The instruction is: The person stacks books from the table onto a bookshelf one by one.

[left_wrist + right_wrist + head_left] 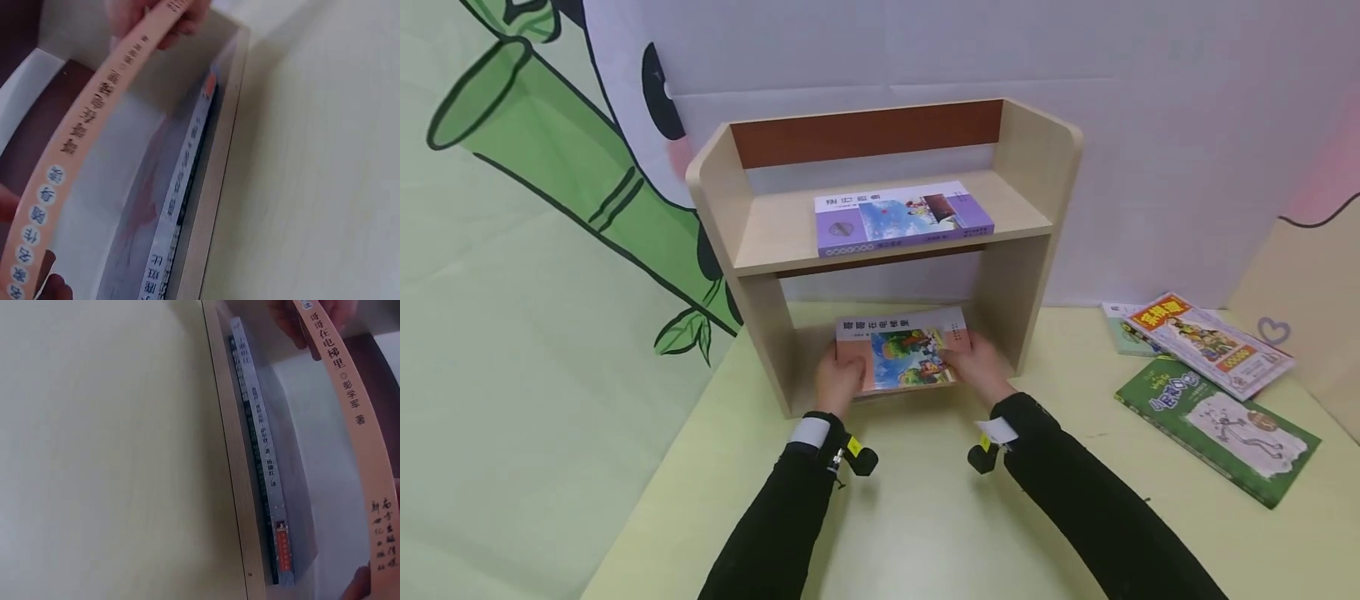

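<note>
Both hands grip a salmon-coloured picture book (895, 350) by its two short sides at the lower level of a small wooden bookshelf (1033, 183). On the book's left side is my left hand (837, 382), thumb over the cover. My right hand (979, 367) pinches the opposite side in the same way, with fingertips showing underneath in the right wrist view. Below the held book, a pale-spined thin book (265, 437) lies on top of a dark-spined book (253, 434) on the bottom board. A gap shows between these and the salmon spine (94, 112).
A purple book (902, 218) lies flat on the upper shelf. To the right on the pale table (925, 517) are a green book (1217, 429), a white comic-style book (1213, 342) overlapping it, and a partly covered pale green book (1123, 333). A printed cloth (887, 50) hangs behind.
</note>
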A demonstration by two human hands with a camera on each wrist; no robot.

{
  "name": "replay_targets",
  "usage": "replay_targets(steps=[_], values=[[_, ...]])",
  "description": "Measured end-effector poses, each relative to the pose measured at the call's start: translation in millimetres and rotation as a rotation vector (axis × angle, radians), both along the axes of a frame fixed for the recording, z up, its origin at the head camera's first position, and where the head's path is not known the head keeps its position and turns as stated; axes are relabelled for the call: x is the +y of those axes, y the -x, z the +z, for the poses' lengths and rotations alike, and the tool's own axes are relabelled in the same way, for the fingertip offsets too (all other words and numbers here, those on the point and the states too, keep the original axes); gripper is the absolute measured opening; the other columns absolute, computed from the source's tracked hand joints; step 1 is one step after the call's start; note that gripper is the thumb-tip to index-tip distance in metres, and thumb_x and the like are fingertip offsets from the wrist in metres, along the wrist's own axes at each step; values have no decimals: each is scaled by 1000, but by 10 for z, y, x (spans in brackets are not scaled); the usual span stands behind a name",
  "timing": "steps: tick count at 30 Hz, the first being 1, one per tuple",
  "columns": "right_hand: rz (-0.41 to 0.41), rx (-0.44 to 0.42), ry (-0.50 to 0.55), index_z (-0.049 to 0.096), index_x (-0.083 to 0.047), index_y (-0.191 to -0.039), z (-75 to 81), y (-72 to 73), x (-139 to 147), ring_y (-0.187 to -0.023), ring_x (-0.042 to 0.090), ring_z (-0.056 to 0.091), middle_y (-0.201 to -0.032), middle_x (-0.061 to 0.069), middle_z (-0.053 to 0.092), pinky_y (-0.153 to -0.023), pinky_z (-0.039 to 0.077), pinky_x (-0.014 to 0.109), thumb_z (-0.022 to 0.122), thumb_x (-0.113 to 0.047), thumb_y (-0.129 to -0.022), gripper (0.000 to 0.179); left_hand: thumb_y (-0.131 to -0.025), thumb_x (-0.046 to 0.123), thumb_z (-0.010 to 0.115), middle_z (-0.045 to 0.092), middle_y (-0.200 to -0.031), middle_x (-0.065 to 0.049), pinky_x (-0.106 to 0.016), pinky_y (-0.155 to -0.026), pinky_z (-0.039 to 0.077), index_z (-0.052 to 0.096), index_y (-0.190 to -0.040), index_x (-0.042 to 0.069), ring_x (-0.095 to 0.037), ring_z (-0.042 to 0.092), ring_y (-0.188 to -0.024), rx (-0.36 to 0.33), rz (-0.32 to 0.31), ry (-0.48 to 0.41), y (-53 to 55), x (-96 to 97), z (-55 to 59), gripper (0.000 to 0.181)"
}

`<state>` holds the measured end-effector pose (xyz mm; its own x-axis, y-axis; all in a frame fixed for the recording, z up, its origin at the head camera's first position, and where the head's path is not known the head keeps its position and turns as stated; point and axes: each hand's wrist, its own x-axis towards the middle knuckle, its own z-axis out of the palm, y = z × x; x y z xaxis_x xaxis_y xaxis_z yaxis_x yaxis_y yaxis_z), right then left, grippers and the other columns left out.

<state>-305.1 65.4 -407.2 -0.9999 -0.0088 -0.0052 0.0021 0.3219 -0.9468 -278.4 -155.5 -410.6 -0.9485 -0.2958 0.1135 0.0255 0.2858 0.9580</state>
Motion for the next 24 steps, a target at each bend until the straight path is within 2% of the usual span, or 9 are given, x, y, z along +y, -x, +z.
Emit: replay_targets(steps=[3, 6, 9, 11, 12, 13, 18, 20, 24], values=[[-21, 48, -63, 39, 2, -143, -39, 122, -25, -122, 38, 44, -133, 25, 48, -104, 35, 51, 66, -21, -89, 65, -86, 11, 54, 59, -95, -13, -31, -60, 36, 55, -125, 3, -23, 49, -73, 15, 8, 95, 127, -18, -35, 39], [-40, 61, -143, 40, 0, -143, -84, 217, -25, -127, 41, 36, -137, 27, 41, -105, 31, 54, 67, -26, -88, 67, -87, 14, 57, 60, -99, -11, -33, -66, 41, 53, -122, 4, -24, 53, -80, 3, -6, 79, 184, -18, -81, 37], [-35, 51, -176, 43, 1, -142, -114, 259, -33, -129, 43, 32, -140, 29, 36, -105, 30, 55, 68, -28, -87, 67, -89, 15, 56, 59, -78, -9, -32, -57, 41, 60, -95, 2, -24, 53, -67, 19, -44, 47, 231, -24, -146, 15], [-21, 56, -188, 46, 3, -139, -133, 284, -54, -127, 43, 36, -139, 29, 38, -104, 33, 54, 68, -27, -86, 64, -90, 16, 56, 54, -64, -5, -31, -52, 38, 58, -79, 4, -21, 51, -58, 32, -36, 51, 252, -43, -179, 17], [-13, 65, -207, 48, 4, -137, -149, 294, -64, -126, 44, 38, -138, 30, 40, -104, 34, 53, 67, -27, -86, 62, -89, 16, 56, 47, -56, -2, -30, -48, 34, 54, -72, 6, -20, 46, -52, 37, -29, 60, 265, -52, -196, 21], [-3, 73, -226, 49, 4, -134, -165, 303, -72, -125, 43, 41, -136, 30, 43, -103, 35, 53, 67, -27, -86, 60, -89, 16, 56, 44, -52, -1, -30, -46, 32, 53, -69, 7, -19, 44, -49, 38, -20, 64, 272, -60, -209, 22], [43, 112, -320, 57, 7, -120, -296, 345, -85, -120, 45, 46, -124, 28, 54, -102, 34, 54, 63, -27, -88, 47, -84, 14, 55, 41, -51, 2, -29, -43, 30, 53, -78, 10, -17, 43, -47, -13, 31, 105, 282, -78, -255, 8], [54, 120, -330, 59, 7, -115, -336, 347, -85, -117, 45, 48, -120, 27, 57, -100, 34, 55, 62, -25, -88, 42, -84, 14, 53, 42, -52, -1, -29, -43, 30, 53, -76, 6, -19, 43, -48, -22, 23, 120, 288, -79, -267, 12], [69, 132, -331, 62, 7, -113, -372, 367, -92, -113, 43, 52, -116, 25, 61, -98, 39, 52, 61, -23, -89, 39, -82, 12, 57, 56, -67, -5, -28, -51, 36, 60, -84, 3, -21, 52, -63, -15, 58, 172, 283, -63, -288, 10]])
